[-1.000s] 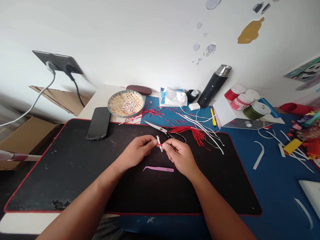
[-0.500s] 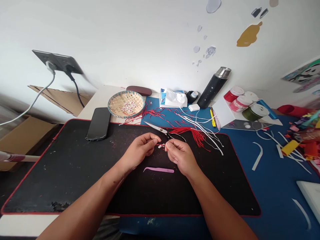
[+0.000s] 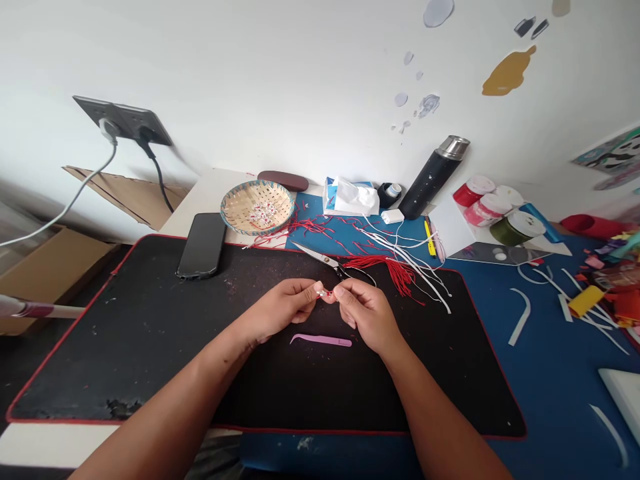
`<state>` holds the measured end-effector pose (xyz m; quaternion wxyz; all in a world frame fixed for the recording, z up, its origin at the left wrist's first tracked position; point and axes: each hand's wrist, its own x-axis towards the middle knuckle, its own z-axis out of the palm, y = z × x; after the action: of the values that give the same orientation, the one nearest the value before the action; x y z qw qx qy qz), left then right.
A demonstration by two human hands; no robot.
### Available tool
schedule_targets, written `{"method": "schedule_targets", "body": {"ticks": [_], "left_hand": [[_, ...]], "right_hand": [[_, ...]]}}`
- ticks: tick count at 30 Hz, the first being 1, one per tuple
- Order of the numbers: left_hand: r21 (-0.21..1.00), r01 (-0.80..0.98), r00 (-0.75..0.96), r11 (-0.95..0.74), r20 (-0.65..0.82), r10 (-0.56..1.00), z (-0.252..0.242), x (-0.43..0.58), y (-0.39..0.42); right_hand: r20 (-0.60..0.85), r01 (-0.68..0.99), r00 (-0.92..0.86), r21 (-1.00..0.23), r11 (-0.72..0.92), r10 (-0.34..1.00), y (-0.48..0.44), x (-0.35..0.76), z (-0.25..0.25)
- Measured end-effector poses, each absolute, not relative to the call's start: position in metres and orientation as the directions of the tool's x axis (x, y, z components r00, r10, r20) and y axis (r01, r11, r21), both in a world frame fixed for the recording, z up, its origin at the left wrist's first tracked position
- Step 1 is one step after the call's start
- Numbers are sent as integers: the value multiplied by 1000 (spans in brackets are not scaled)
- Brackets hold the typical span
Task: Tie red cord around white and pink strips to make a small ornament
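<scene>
Several small pieces (image 3: 261, 213) in woven basket (image 3: 225, 203)

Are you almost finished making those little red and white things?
Not nearly, I think. Some small bits already lie in the basket. The left hand and right hand pinch one more bit. Many red strips and white strips lie unused by the scissors.
</scene>
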<state>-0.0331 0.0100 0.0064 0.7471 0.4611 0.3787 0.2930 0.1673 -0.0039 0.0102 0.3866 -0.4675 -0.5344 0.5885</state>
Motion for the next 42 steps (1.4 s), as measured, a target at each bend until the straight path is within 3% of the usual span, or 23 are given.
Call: {"method": "schedule_targets", "body": {"ticks": [10, 16, 25, 31, 37, 42], "left_hand": [[863, -240, 404, 444, -327, 854, 2, -30, 12], [907, -140, 398, 397, -316, 862, 5, -29, 11], [985, 54, 336, 162, -170, 926, 11, -27, 10], [977, 66, 369, 204, -214, 905, 10, -32, 11], [979, 117, 280, 166, -193, 940, 13, -42, 15], [973, 198, 403, 121, -193, 895, 17, -49, 18]], "right_hand": [[-153, 188, -266, -977, -105, 952, -6, 167, 13], [-168, 244, -277, -965, -99, 946, -5, 166, 7], [-130, 313, -256, -949, -46, 958, -7, 166, 2], [-126, 306, -249, -951, -46, 960, -5, 169, 3], [-169, 287, -262, -954, -90, 950, -4, 171, 6], [-191, 250, -270, -960, -123, 944, -4, 172, 6]]}}
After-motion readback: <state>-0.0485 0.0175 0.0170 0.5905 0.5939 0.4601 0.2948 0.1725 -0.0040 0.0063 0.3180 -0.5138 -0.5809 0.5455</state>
